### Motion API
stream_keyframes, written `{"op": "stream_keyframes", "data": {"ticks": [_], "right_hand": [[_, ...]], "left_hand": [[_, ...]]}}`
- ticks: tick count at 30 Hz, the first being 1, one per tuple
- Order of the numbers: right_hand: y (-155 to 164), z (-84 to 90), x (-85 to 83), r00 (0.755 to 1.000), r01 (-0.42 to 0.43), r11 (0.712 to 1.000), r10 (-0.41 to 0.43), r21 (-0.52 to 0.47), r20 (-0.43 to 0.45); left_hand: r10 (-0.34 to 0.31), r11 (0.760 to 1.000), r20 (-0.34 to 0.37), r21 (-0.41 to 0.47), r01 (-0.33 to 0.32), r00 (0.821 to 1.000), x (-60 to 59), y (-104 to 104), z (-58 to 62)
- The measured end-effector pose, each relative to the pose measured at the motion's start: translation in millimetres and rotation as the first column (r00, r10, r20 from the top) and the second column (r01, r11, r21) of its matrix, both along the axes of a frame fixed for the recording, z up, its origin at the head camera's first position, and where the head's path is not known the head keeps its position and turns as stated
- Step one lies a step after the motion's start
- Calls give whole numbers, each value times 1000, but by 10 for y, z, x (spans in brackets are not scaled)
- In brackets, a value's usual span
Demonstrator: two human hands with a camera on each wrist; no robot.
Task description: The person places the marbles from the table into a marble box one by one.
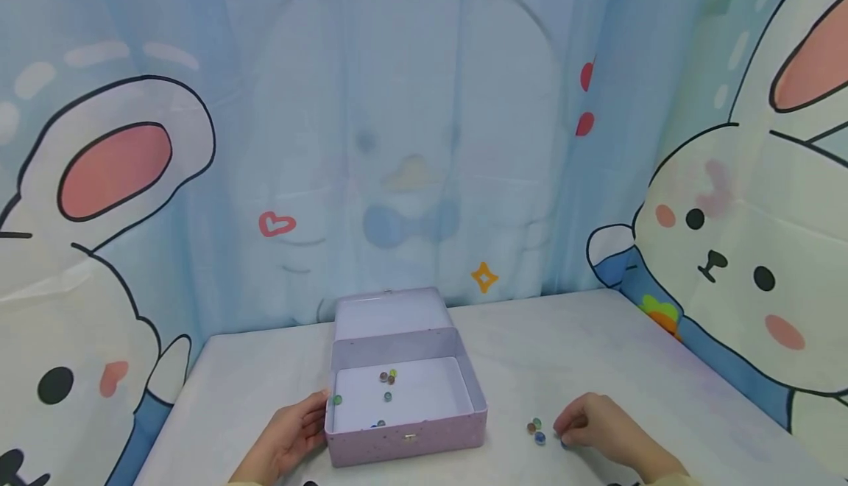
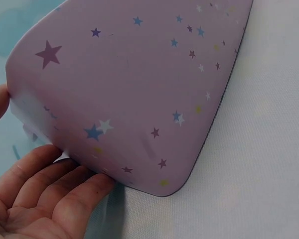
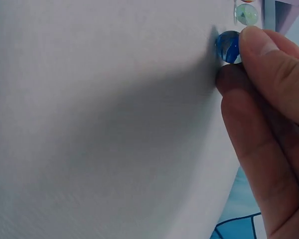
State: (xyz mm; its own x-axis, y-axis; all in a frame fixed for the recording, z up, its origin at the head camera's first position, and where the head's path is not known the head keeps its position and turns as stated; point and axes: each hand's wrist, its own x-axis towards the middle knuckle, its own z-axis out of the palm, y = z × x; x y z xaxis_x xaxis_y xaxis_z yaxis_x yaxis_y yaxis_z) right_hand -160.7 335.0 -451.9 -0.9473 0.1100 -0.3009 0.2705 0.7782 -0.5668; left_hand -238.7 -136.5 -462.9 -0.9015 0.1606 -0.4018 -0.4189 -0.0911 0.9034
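Right of a rectangular, smooth-walled lilac box (image 1: 371, 443), a small round blue glass marble (image 3: 225, 47) between bare fingers

On a counter (image 1: 563, 353) spread with white woven cloth, the box lies open, its lilac lid (image 1: 391, 311) tipped back at the far side and a small gold-coloured clasp (image 1: 410, 437) on the front wall. The person's right hand (image 1: 603, 427) is low over the cloth, well apart from the box. Its thumb and forefinger pinch the blue marble, the thumb covering one edge of it; whether the marble touches the cloth cannot be told.

Just left of those fingers lies a loose group of three glass marbles: one brown (image 1: 531, 428), one clear green (image 1: 537, 423) and one a second blue (image 1: 539, 439).

Along the box's left side, the left hand (image 1: 291, 431) rests with relaxed, slightly bent fingers (image 2: 37, 177), their tips touching the lilac outside, which is printed with blue, white, yellow and plum stars (image 2: 49, 55). Inside, on the pale floor, more small glass marbles are scattered: a cluster of brown and yellow-green ones (image 1: 383, 377) toward the back, a greenish-blue one (image 1: 387, 397) near the middle, a bright green one (image 1: 338, 400) by the left wall, and some bluish ones (image 1: 380, 423) partly hidden behind the front wall.

Behind the counter hangs a light blue fabric curtain (image 1: 397, 103) printed with large white cartoon rabbits (image 1: 715, 250).
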Motion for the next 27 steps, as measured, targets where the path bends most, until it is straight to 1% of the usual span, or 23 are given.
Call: {"op": "stream_keyframes", "data": {"ticks": [4,8,11,15,20,24,27], "right_hand": [[-18,16,-23,1000,-9,1000,9,24,5],[22,34,-47,1000,9,1000,-9,-4,-5],[117,63,-76,1000,22,999,-22,-26,-11],[286,130,-120,999,38,999,-38,-25,-4],[402,229,-190,999,47,997,-48,-59,-17],[274,312,-316,998,37,992,-43,-120,-51],[27,392,-448,995,-4,988,-11,-155,-97]], "left_hand": [[9,1000,11,1,-9,1000,-9,3,0],[16,1000,10,4,-16,1000,-9,-2,6],[3,1000,-7,11,-3,1000,-1,-10,2],[-13,1000,-21,13,13,1000,0,-13,-13],[-18,1000,-25,10,19,1000,-17,-13,-24],[-17,1000,-25,1,17,1000,-33,-30,-25],[-21,1000,-35,8,21,999,-38,-43,-22]]}}
